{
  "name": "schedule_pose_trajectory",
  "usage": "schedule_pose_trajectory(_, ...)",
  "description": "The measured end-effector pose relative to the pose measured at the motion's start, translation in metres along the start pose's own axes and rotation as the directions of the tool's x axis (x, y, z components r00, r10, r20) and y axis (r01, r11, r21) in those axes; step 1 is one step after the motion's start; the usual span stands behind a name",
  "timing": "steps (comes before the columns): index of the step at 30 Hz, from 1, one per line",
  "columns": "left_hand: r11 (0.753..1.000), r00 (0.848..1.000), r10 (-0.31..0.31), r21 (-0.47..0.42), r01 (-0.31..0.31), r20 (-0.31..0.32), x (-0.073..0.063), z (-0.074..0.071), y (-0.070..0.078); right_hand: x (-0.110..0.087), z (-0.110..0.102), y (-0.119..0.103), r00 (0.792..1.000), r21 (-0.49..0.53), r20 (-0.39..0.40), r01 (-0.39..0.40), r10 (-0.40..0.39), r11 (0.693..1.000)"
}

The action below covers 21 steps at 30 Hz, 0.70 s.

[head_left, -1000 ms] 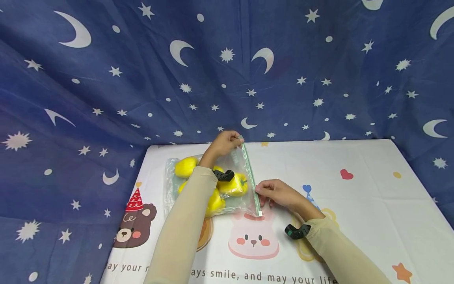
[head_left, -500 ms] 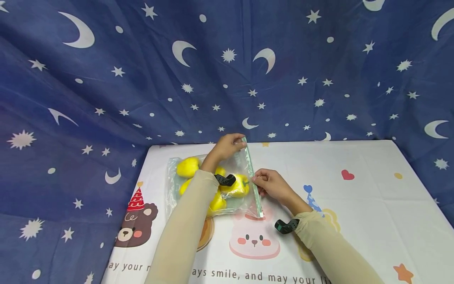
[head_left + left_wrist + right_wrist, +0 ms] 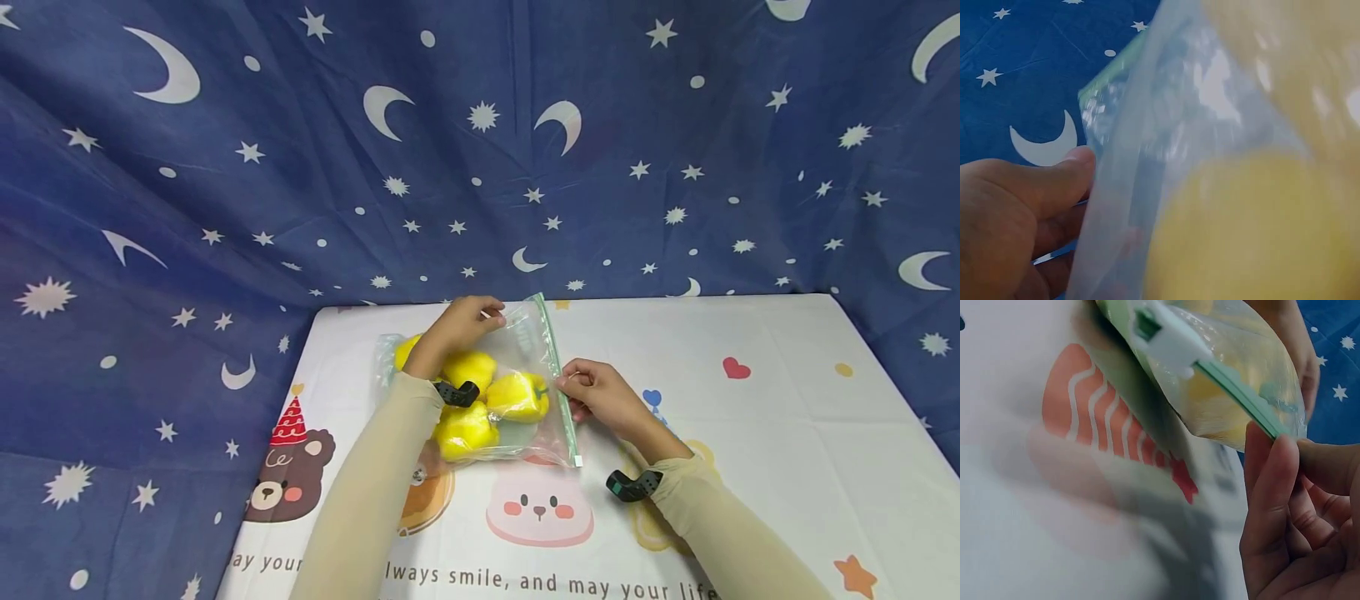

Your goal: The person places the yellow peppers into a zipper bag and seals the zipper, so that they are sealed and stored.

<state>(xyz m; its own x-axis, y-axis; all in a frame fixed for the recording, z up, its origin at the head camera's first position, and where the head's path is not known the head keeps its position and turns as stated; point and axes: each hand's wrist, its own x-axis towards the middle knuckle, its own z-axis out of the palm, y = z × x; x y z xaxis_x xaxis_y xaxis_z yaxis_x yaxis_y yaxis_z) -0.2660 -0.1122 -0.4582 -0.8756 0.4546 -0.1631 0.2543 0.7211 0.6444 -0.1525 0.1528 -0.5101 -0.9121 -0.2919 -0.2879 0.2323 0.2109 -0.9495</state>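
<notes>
A clear zip bag (image 3: 525, 346) holds several yellow bell peppers (image 3: 519, 397). Its green zip strip (image 3: 557, 367) runs along the right side, with a white slider (image 3: 577, 461) at the near end. My right hand (image 3: 603, 396) pinches the strip around its middle; the right wrist view shows the strip between thumb and fingers (image 3: 1272, 487). Over the bag's far part, my left hand (image 3: 465, 323) has its fingers loosely bent, away from the zip strip. In the left wrist view the left thumb (image 3: 1079, 164) lies beside the bag's side; the bag partly hides the fingers.
A white printed cloth (image 3: 750, 483) covers the table. Behind and to the left hangs a blue curtain (image 3: 637, 233) with moons and stars. The table's far edge lies close behind the bag.
The bag has shifted to the right with my right hand pinching its strip. My left hand has come off the far zip corner and moved left and nearer.
</notes>
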Motion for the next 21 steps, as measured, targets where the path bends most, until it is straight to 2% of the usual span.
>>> schedule_pose_trajectory(8,0.998,1.0,0.008,0.065,-0.007,-0.021,-0.02,-0.005,-0.008,-0.015,-0.025,0.006,1.0,-0.018,-0.022,0.007,-0.007,1.0)
schedule_pose_trajectory(15,0.989,0.995,0.078,0.13,-0.069,-0.065,-0.036,-0.008,-0.015,-0.03,-0.049,0.013,0.998,-0.033,-0.053,0.011,-0.013,0.999)
schedule_pose_trajectory(21,0.985,0.988,0.094,0.155,-0.075,-0.12,-0.054,-0.007,-0.024,-0.04,-0.066,0.022,0.997,-0.022,-0.08,0.003,-0.004,1.0)
